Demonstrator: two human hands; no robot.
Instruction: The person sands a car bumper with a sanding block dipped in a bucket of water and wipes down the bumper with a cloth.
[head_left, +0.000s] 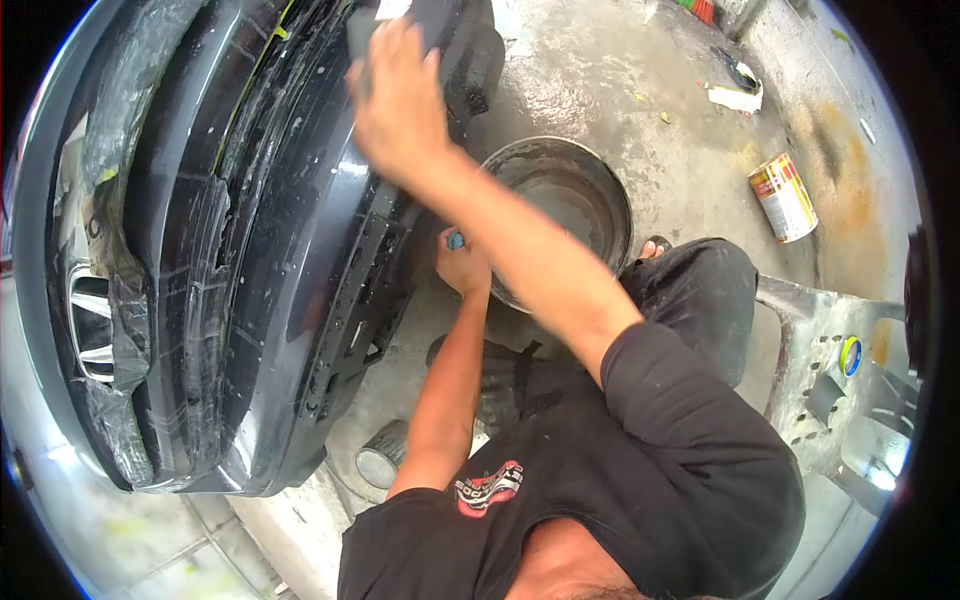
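A large dark car bumper (310,190) with masking film and tape over parts of it stands on the left side. My right hand (400,110) is at its upper edge, blurred by motion, with the fingers bent over something flat and greyish that I cannot make out. Lower down, my left hand (463,264) is closed around a small blue-green piece (456,241), beside the bumper's lower edge and the rim of a round black basin (622,190). Water appears to lie in the basin.
A paint can (785,200) lies tipped on the wet concrete floor (600,75). At the right is a grey plastic chair (815,345) with a roll of tape (851,356) on it. A round metal can (382,456) is near my left forearm.
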